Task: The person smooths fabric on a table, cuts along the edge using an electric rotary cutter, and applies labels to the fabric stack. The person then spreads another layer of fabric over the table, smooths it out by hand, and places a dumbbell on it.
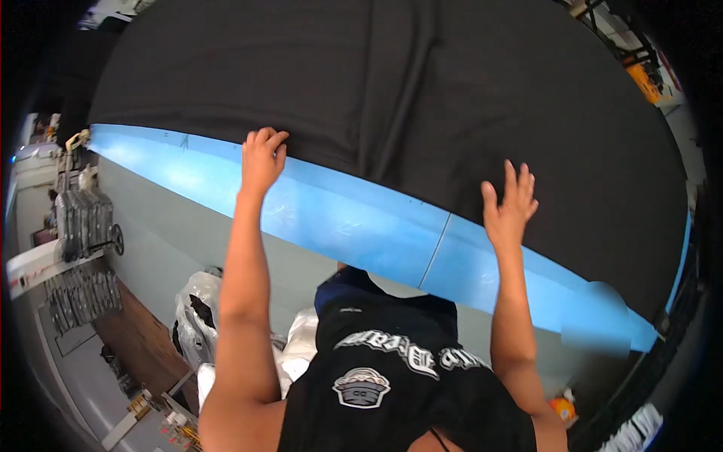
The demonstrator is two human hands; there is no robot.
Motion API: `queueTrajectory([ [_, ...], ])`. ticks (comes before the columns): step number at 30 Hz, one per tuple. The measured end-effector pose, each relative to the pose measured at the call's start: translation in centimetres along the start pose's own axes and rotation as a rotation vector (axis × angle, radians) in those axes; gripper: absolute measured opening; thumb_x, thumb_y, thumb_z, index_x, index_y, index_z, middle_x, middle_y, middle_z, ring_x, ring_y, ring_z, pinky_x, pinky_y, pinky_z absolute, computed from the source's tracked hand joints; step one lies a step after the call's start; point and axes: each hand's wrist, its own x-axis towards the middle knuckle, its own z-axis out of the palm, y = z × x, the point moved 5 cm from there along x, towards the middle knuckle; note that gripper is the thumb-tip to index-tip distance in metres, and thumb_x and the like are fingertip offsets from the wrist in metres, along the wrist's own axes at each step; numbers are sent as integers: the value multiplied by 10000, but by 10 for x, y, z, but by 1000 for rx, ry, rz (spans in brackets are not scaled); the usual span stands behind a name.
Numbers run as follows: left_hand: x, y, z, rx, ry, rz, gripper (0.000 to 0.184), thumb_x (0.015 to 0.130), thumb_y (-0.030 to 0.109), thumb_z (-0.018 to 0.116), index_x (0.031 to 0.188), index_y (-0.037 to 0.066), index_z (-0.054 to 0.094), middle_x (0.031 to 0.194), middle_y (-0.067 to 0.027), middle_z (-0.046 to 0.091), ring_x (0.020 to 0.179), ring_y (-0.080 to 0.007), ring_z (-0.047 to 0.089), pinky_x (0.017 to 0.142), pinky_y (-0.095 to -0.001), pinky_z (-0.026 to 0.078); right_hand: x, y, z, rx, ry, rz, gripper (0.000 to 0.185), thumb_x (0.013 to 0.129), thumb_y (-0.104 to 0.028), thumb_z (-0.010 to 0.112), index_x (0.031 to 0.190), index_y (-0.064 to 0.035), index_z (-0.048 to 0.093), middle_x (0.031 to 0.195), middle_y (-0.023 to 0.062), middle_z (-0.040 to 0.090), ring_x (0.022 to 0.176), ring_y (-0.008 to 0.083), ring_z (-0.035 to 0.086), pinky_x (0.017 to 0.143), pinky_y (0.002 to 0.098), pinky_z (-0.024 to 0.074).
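Observation:
A wide sheet of black fabric (226, 68) covers the table, with its near edge lying along a light blue table border (339, 218). My left hand (262, 160) is at that edge, left of the middle, its bent fingers and thumb closed on the fabric; the fingertips are partly hidden. Farther right, my right hand (510, 207) lies over the cloth near the edge with fingers stretched and thumb apart, holding nothing. Between the hands, a raised fold (403, 105) runs away from me through the fabric.
A dark seam line (435, 252) crosses the blue border. Clear plastic bags (199, 305) stand below the table at left. Hanging wrapped items (83, 218) and a black handwheel (117, 239) are farther left. An orange object (644, 79) sits at far right.

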Motion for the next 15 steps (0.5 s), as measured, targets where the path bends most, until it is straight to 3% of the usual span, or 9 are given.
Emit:
queueTrajectory([
  [2, 11, -14, 2, -43, -60, 107, 196, 835, 82, 722, 1030, 83, 743, 953, -72, 634, 886, -286, 566, 785, -389, 471, 9, -29, 31, -83, -18, 68, 729, 977, -660, 446, 1553, -216, 386, 1640, 186, 244, 1534, 418, 132, 1118, 762, 66],
  [5, 16, -18, 12, -55, -72, 203, 134, 883, 112, 702, 1007, 76, 739, 959, -80, 645, 819, -280, 596, 738, -385, 490, 8, -24, 64, -286, -10, 94, 741, 971, -691, 413, 1560, -243, 377, 1648, 164, 243, 1537, 411, 127, 1119, 763, 47],
  [8, 17, -24, 18, -434, -107, -198, 109, 944, 136, 665, 992, 56, 722, 984, -94, 647, 771, -249, 657, 670, -360, 505, 9, -25, 64, -274, -17, 111, 742, 966, -698, 412, 1562, -255, 375, 1649, 148, 250, 1538, 401, 130, 1126, 755, 37],
  [9, 22, -20, 11, -563, -135, -368, 104, 988, 163, 620, 968, 73, 667, 808, -86, 667, 712, -282, 711, 625, -345, 548, 10, -25, 65, -273, -16, 114, 742, 965, -698, 414, 1561, -258, 376, 1649, 145, 253, 1539, 398, 132, 1128, 752, 36],
  [12, 19, 5, 33, -1654, 3, -836, 152, 1001, 199, 634, 946, 62, 596, 726, -71, 641, 729, -231, 718, 639, -328, 573, 10, -23, 65, -279, -2, 113, 732, 967, -693, 418, 1559, -264, 380, 1650, 131, 257, 1539, 387, 144, 1135, 743, 41],
  [13, 23, 10, 42, -1663, 56, -810, 194, 986, 196, 672, 924, 60, 548, 734, -57, 616, 683, -175, 681, 630, -328, 588, 10, -23, 64, -277, 2, 111, 728, 968, -689, 419, 1559, -266, 381, 1650, 128, 258, 1539, 385, 146, 1136, 742, 42],
  [15, 25, -12, 31, -1492, 145, -734, 202, 960, 176, 707, 908, 66, 546, 752, -48, 605, 633, -145, 640, 612, -308, 578, 10, -20, 65, -293, 14, 97, 716, 972, -675, 431, 1559, -268, 379, 1651, 119, 261, 1539, 379, 151, 1136, 740, 46],
])
